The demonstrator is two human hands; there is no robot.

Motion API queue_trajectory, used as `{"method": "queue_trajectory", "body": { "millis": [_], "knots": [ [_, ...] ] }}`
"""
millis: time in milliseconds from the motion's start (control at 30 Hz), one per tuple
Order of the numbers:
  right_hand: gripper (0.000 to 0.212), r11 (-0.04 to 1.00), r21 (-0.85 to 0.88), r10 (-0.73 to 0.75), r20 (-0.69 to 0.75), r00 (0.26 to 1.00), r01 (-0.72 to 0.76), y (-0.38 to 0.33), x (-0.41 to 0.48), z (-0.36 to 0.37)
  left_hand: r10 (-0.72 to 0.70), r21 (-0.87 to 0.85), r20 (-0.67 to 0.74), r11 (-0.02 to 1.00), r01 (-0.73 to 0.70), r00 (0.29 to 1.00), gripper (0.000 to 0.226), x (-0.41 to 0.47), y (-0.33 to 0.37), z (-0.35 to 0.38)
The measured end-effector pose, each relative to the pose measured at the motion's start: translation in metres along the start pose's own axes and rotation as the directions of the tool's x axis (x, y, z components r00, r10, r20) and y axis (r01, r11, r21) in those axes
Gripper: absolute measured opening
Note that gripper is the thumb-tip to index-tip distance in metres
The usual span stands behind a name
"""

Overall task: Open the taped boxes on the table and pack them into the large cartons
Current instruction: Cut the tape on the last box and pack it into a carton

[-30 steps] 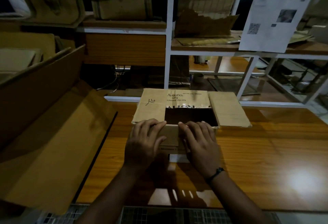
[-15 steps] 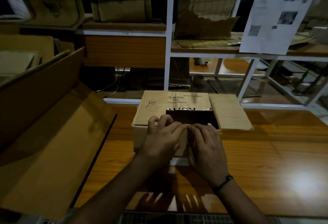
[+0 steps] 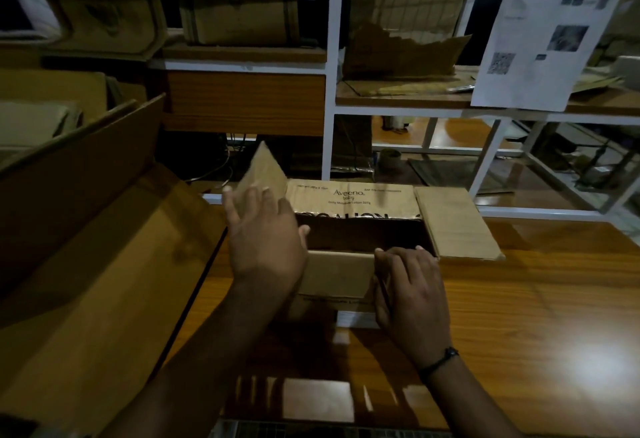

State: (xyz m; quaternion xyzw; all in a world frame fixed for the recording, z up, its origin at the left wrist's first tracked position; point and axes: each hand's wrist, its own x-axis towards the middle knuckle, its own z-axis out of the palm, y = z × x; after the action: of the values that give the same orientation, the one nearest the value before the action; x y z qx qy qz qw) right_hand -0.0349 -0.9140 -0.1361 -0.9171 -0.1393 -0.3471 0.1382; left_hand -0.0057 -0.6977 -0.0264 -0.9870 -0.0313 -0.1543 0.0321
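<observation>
A small brown cardboard box (image 3: 353, 202) printed "Aveeno baby" stands on the wooden table (image 3: 519, 316) with its top open and a dark inside. My left hand (image 3: 263, 240) lifts the box's left flap (image 3: 261, 170) upward, fingers straight behind it and thumb at the box's edge. My right hand (image 3: 408, 285) rests on the near flap (image 3: 336, 273), which is folded down over the front wall. The far flap and the right flap (image 3: 453, 222) lie spread outward.
A large open carton (image 3: 90, 257) lies tilted at the left, its long flap reaching the table's left edge. White shelving (image 3: 329, 66) with more cardboard boxes stands behind the table. A printed sheet (image 3: 547, 32) hangs at the upper right.
My left hand has left the near flap, moved left and up, and raised the left flap from flat to nearly upright. My right hand stays on the near flap.
</observation>
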Motion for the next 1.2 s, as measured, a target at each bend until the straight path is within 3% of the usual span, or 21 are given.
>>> {"method": "queue_trajectory", "body": {
  "millis": [133, 267, 500, 600, 767, 900, 1033, 1200],
  "knots": [
    [0.053, 1.0, 0.005, -0.001, -0.007, 1.0, 0.001, 0.001, -0.001, 0.004, -0.113, -0.192, 0.073, 0.973, 0.126, 0.991, 0.032, 0.006, -0.02, 0.025],
    [0.046, 0.999, 0.033, 0.019, -0.02, 1.0, -0.018, -0.001, -0.001, 0.006, -0.191, -0.369, 0.144, 0.9, 0.232, 0.971, 0.022, 0.015, -0.027, 0.042],
    [0.05, 0.997, 0.005, 0.071, 0.125, 0.99, -0.072, -0.012, 0.006, -0.002, -0.189, -0.367, 0.108, 0.905, 0.216, 0.976, 0.014, 0.018, -0.022, 0.048],
    [0.05, 0.999, 0.046, -0.015, 0.156, 0.988, 0.008, -0.024, 0.014, -0.003, -0.209, -0.434, 0.097, 0.871, 0.23, 0.973, 0.016, 0.013, -0.019, 0.049],
    [0.057, 0.995, 0.099, -0.054, 0.232, 0.971, 0.032, -0.037, 0.023, 0.004, -0.064, -0.597, -0.083, 0.802, 0.001, 0.995, 0.034, 0.0, -0.001, 0.044],
    [0.054, 0.995, 0.099, -0.052, 0.213, 0.976, 0.032, -0.037, 0.019, 0.001, 0.14, -0.599, 0.021, 0.795, -0.099, 0.99, 0.024, -0.005, 0.014, 0.042],
    [0.051, 0.992, 0.115, -0.076, 0.182, 0.98, 0.056, -0.035, 0.014, -0.011, 0.353, -0.598, 0.106, 0.769, -0.224, 0.93, 0.028, 0.011, 0.004, 0.037],
    [0.043, 0.983, 0.183, -0.026, 0.133, 0.991, 0.001, -0.025, 0.006, -0.024, 0.354, -0.556, -0.068, 0.763, -0.33, 0.933, 0.046, 0.038, -0.001, 0.021]
  ]
}}
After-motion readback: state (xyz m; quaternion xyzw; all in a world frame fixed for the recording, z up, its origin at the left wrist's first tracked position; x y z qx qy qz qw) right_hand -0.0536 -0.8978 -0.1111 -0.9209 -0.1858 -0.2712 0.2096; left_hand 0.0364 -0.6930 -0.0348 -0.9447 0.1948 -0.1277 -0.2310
